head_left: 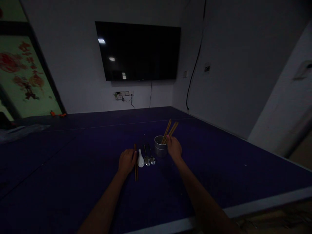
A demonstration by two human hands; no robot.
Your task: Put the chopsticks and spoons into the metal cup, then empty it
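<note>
A small metal cup (pixel 160 148) stands on the dark blue table (pixel 73 162). My right hand (pixel 174 148) is closed on a bundle of light wooden chopsticks (pixel 170 130) whose lower ends sit in the cup. My left hand (pixel 127 161) rests on the table with its fingers curled over a pair of dark brown chopsticks (pixel 136 172) lying flat. Right of those lie a white ceramic spoon (pixel 140 160) and two metal spoons (pixel 149 158), side by side between my hands.
A black TV (pixel 138 50) hangs on the far wall above a socket strip (pixel 123 95). A black cable (pixel 195 70) runs down the right wall. The table's white front edge (pixel 255 206) runs at the lower right. The room is dim.
</note>
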